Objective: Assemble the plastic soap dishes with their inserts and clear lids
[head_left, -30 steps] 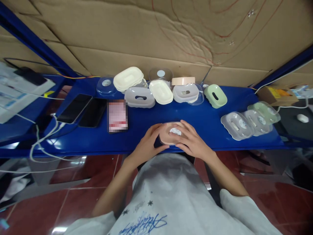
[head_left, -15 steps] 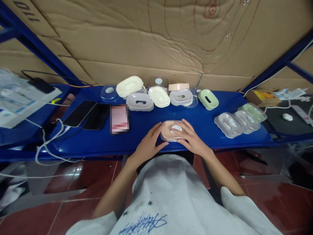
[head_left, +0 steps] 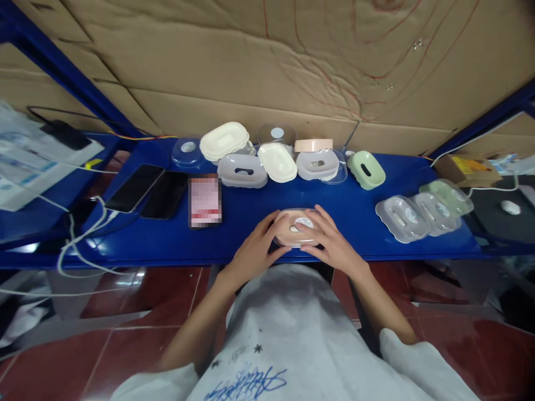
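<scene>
A peach soap box with a clear lid and a round white label lies at the front edge of the blue table, between my hands. My left hand grips its left end, fingers along the far side and thumb at the near edge. From the right, my right hand holds the other end, with fingers over the lid and thumb at the front rim. The box's underside is hidden.
Along the back stand cream dishes, grey soap dishes, a green dish and clear lids. Closed grey boxes sit at right. Several phones and white cables occupy the left side.
My left thumb has come in against the near edge of the soap box. My right fingers have shifted rightward on the lid, and its thumb has closed on the front rim.
</scene>
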{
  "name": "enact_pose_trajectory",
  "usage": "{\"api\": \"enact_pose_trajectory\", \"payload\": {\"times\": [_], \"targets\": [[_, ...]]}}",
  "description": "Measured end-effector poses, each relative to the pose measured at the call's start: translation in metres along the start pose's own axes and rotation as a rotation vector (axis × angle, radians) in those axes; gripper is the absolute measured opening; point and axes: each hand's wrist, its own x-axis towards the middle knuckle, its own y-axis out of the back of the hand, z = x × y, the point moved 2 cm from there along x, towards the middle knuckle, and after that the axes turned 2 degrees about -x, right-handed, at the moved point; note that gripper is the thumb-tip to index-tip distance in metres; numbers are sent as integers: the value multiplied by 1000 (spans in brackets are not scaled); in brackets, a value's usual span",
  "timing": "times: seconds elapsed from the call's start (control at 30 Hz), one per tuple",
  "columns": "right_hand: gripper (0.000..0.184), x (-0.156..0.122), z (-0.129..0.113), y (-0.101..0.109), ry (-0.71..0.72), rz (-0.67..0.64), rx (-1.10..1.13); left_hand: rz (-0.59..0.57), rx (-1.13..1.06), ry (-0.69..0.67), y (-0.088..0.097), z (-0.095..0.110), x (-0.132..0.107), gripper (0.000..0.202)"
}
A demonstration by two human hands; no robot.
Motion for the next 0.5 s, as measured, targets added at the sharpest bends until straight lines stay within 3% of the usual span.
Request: {"api": "enact_pose_trajectory", "payload": {"times": [0.17, 0.33, 0.4, 0.5], "targets": [[83, -5, 2, -2, 0, 39, -51, 14, 2, -22, 0, 1, 2, 74], [74, -7, 2, 4, 102, 21, -102, 25, -21, -14, -1, 0, 1, 78], [65, -7, 11, 21, 83, 82, -145, 29, -19, 11, 0, 0, -1, 83], [51, -6, 47, 71, -97, 258, -280, 24, -12, 31, 2, 3, -2, 81]]}}
